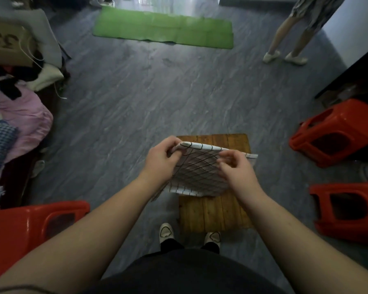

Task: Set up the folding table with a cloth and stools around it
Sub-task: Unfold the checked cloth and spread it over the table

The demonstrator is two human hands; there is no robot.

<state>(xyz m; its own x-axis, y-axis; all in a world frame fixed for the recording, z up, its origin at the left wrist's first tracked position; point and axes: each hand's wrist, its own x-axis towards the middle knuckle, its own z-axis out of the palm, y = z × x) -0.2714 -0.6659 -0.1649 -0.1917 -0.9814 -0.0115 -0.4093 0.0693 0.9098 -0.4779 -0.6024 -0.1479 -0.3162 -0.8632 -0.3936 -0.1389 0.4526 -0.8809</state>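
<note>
Two hands grip a folded checked cloth (200, 172) above the wooden worktop (216, 213): left hand (162, 162) pinches its far left corner, right hand (236, 170) closes on its right edge; red stools (336, 132) stand nearby

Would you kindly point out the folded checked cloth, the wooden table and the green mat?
checked cloth (200, 172): head view, middle of the grid-patterned face.
wooden table (217, 213): head view, bare near planks of the top.
green mat (164, 28): head view, centre of the mat.

The cloth (202, 172) is white with a thin black grid. The stools (336, 132) are red. The table (217, 213) is brown wood, the mat (164, 28) green.
</note>
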